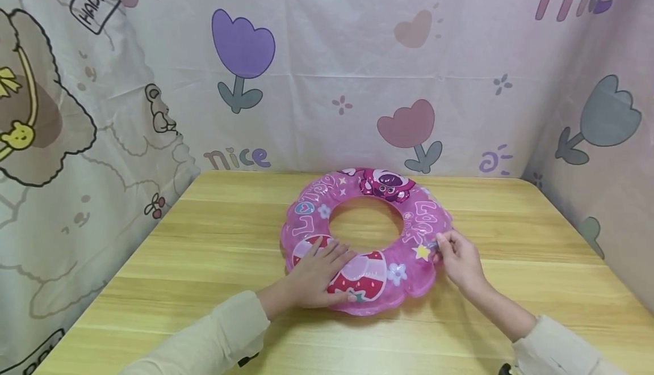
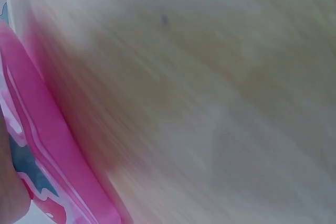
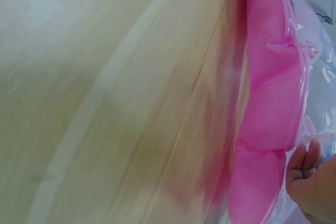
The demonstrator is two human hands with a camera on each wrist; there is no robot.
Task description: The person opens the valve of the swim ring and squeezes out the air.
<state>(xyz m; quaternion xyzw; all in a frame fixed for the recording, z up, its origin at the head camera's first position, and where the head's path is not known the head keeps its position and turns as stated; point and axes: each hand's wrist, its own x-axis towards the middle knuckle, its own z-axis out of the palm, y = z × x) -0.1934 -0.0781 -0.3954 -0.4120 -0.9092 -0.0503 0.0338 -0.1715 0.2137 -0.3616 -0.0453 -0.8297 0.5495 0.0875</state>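
Note:
A pink inflatable swim ring (image 1: 347, 190) lies on the wooden table, printed with a bear, flowers and strawberry shapes. It looks filled with air. My left hand (image 1: 317, 273) rests on its near left part with the fingers spread over the print. On the right side, my right hand (image 1: 460, 258) pinches a small greyish piece at the ring's surface, beside a yellow star; its exact shape is hidden by the fingers. The right wrist view has the curled fingers (image 3: 304, 163) against the clear top, above the pink side wall.
The table (image 1: 204, 239) has pale wood grain and reaches back to a printed cloth (image 1: 327, 51) with tulips, hearts and lettering. More cloth hangs at the left and right sides.

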